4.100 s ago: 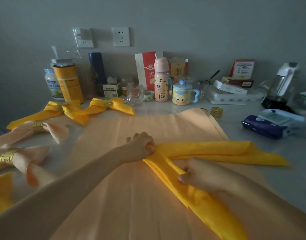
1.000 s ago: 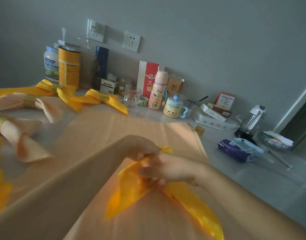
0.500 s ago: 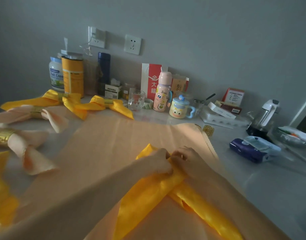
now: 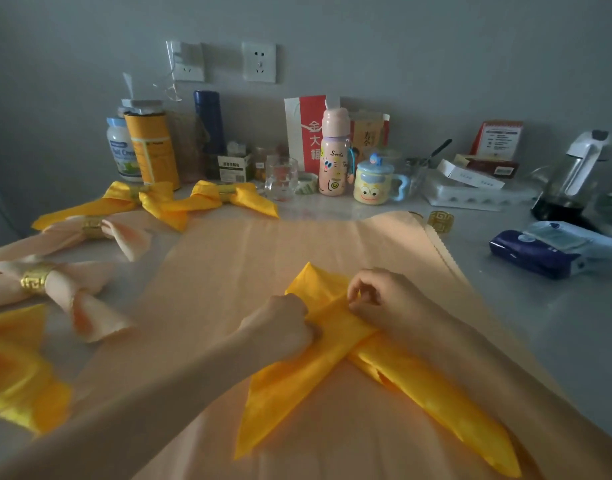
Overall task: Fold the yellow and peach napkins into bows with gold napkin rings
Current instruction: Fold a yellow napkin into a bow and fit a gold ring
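A folded yellow napkin (image 4: 332, 375) lies on a spread peach napkin (image 4: 263, 258), its two tails crossing and pointing toward me. My left hand (image 4: 280, 327) grips the napkin at the crossing from the left. My right hand (image 4: 384, 299) pinches the folded top of the loop just right of it. A loose gold napkin ring (image 4: 440, 221) stands at the peach napkin's far right corner. Finished bows lie at the left: two yellow bows (image 4: 228, 197) at the back, two peach bows (image 4: 51, 282) with gold rings in front of them, and another yellow one (image 4: 17, 372) at the near left.
Jars, a blue flask, a glass (image 4: 281, 178), a pink bottle (image 4: 334, 157) and a cartoon mug (image 4: 374, 181) line the wall. A white tray with boxes and a kettle (image 4: 571, 174) stand at the back right. A dark blue wipes pack (image 4: 540, 251) lies on the table to the right.
The yellow napkin's ends have been folded down and crossed. Both hands have come together at the crossing, and the napkin now lies flat on the peach napkin with the loop's point visible behind them.
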`<state>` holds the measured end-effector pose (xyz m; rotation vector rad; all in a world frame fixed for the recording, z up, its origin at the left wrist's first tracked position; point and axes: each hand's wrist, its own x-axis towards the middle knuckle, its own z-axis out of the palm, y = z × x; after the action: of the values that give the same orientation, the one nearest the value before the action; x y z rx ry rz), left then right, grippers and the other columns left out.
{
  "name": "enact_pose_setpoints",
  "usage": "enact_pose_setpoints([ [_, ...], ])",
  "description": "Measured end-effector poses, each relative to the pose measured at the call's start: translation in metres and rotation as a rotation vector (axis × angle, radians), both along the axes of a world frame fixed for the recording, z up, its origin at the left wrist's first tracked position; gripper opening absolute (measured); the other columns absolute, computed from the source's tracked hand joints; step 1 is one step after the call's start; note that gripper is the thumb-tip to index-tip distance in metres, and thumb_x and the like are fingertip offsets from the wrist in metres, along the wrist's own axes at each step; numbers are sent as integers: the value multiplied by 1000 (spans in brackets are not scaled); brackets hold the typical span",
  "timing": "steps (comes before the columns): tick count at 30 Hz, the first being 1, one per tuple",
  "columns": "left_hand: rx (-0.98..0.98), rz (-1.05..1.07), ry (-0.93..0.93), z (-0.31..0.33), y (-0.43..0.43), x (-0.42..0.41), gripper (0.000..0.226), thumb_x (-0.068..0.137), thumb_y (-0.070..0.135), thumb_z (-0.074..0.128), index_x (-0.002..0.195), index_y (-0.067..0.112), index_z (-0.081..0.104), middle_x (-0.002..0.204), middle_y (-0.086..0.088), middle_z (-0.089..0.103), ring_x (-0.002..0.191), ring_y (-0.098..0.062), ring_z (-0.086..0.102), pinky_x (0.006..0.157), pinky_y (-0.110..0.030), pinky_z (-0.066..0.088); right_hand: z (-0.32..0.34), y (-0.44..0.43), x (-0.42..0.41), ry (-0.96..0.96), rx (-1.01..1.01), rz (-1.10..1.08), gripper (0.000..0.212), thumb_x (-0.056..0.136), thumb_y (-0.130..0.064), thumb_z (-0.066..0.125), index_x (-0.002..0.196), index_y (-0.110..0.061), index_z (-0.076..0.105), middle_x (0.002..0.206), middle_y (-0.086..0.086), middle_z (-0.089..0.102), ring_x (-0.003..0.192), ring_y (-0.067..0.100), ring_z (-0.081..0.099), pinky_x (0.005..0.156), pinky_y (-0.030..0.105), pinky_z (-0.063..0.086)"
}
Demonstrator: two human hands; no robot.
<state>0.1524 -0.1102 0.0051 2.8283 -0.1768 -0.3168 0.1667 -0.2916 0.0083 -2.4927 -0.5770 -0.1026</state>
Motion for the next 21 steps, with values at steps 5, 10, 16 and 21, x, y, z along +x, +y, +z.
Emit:
enact_pose_setpoints([
  [5, 4, -6, -44, -1, -3, -4, 25, 92, 33, 49, 108, 13, 53, 116, -8, 56, 107, -28, 55, 79, -31, 44, 18, -7, -38, 240, -493, -56, 40, 83, -57, 55, 95, -20, 46, 96, -2, 53, 86, 13, 51, 71, 27, 38],
  [10, -19, 1, -68, 1, -1, -11, 32, 95, 35, 46, 120, 14, 50, 120, -8, 53, 108, -27, 53, 79, -29, 41, 21, 3, -49, 201, -396, -71, 29, 82, -37, 67, 91, -24, 43, 94, -6, 44, 84, 11, 44, 59, 16, 31],
  [16, 9, -141, 38, 12, 9, -5, 27, 95, 31, 50, 74, 16, 42, 83, -1, 48, 82, -20, 44, 63, -26, 28, 14, -6, -32, 112, -103, -142, 36, 70, -25, 79, 64, -25, 43, 68, -10, 45, 61, 5, 39, 53, 21, 32],
  [21, 128, -255, 80, 22, 15, -2, 22, 95, 33, 49, 95, 11, 53, 98, -1, 50, 92, -19, 46, 73, -24, 32, 6, -3, -24, 164, -1, -116, 37, 68, -23, 81, 62, -21, 45, 63, -9, 44, 58, 5, 37, 49, 19, 29],
])
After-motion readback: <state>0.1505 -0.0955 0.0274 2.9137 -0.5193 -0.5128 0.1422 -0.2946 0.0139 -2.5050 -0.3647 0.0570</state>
